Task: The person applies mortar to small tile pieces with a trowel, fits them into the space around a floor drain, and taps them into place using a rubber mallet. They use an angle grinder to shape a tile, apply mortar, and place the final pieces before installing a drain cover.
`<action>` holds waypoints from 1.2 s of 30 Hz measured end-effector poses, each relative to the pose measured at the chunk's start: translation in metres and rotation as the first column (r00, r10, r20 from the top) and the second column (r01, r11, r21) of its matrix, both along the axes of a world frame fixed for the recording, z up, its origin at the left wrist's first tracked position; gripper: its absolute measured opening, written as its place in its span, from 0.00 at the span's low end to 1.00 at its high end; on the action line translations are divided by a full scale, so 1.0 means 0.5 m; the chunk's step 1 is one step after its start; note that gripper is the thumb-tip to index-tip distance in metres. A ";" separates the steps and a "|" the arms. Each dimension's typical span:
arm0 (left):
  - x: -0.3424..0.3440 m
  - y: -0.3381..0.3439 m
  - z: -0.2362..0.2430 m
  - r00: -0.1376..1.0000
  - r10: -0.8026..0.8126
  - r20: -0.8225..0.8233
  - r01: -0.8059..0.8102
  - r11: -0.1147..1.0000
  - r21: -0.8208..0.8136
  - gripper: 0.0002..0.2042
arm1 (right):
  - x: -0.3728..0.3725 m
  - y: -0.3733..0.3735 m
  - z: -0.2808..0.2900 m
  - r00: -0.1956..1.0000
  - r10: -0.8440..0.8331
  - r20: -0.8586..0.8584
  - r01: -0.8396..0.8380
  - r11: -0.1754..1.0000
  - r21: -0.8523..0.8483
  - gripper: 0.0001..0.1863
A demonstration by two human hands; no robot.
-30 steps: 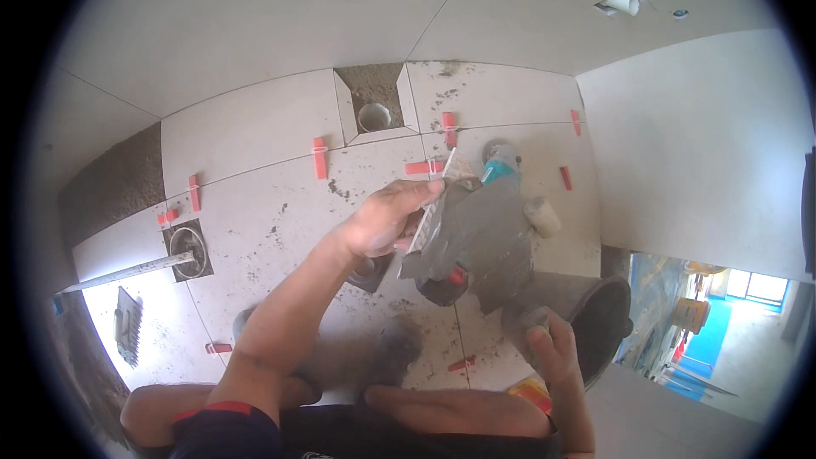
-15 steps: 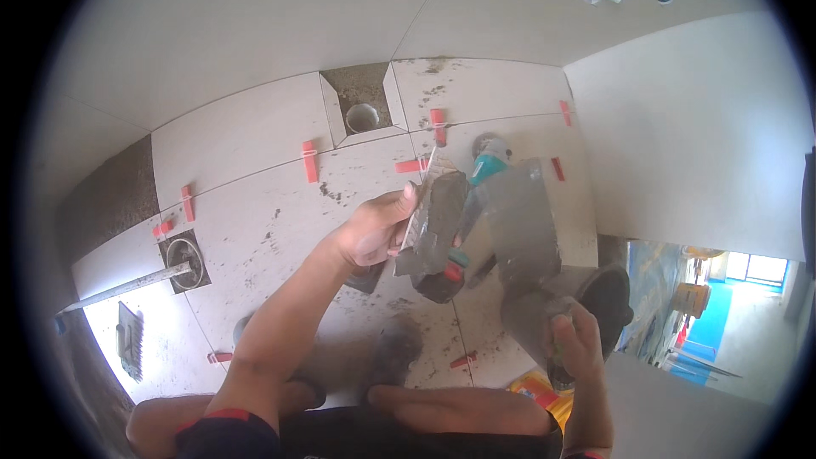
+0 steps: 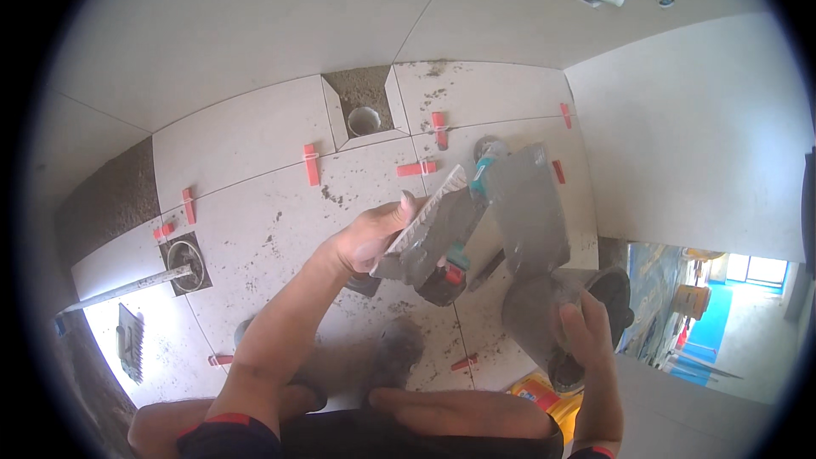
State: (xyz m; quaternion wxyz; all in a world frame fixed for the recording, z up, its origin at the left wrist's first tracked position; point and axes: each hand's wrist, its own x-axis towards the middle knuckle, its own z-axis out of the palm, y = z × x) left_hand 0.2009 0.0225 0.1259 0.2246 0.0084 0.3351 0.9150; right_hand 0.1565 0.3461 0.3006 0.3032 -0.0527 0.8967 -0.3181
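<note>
My left hand (image 3: 374,234) pinches the edge of a cut tile piece (image 3: 448,183), thumb on the near side. Grey mortar (image 3: 429,246) coats the face of the tile turned to the right. My right hand (image 3: 588,327) is closed around the handle of a wide flat trowel, its blade (image 3: 529,208) smeared with mortar and raised to the right of the tile, apart from it. Under the trowel stands a dark bucket (image 3: 625,293), partly covered by it and by my right hand. Beneath the tile, a teal cordless angle grinder (image 3: 486,168) lies on the floor, partly hidden.
Red levelling wedges (image 3: 311,165) sit along the joints of the mortar-spotted floor tiles (image 3: 246,246). A square gap (image 3: 361,85) holds a drain pipe (image 3: 364,121); another pipe opening (image 3: 185,263) is at left, near a notched trowel (image 3: 130,342). A yellow-red bag (image 3: 544,398) lies by my right leg.
The tile piece has tipped, its top end leaning further right. My right hand and the trowel blade have shifted slightly up and to the right.
</note>
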 end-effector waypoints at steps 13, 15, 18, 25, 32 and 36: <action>0.006 -0.001 -0.002 0.996 -0.009 0.092 0.012 0.999 -0.035 0.53 | -0.006 -0.038 0.056 0.964 0.261 -0.047 -0.233 0.919 0.319 0.19; 0.005 0.000 0.002 0.992 0.032 0.124 -0.022 0.997 -0.073 0.53 | -0.012 -0.032 0.057 0.917 0.399 -0.018 -0.383 0.891 0.244 0.20; 0.003 0.004 0.006 0.993 0.019 0.113 -0.008 0.996 -0.093 0.54 | -0.021 -0.033 0.053 0.893 0.450 -0.033 -0.430 0.872 0.234 0.20; 0.006 0.003 0.017 0.999 -0.050 0.000 0.050 0.998 -0.026 0.53 | -0.048 -0.034 0.016 0.975 0.160 -0.151 -0.128 0.971 0.201 0.19; -0.014 -0.028 -0.047 0.993 0.098 0.072 -0.095 0.995 -0.033 0.42 | 0.030 -0.006 0.001 0.894 -0.363 0.264 0.408 0.902 -0.139 0.22; -0.037 -0.039 -0.022 0.943 0.329 -0.057 -0.334 0.936 -0.109 0.37 | 0.072 -0.033 -0.011 0.722 -0.333 0.606 0.554 0.803 -0.218 0.24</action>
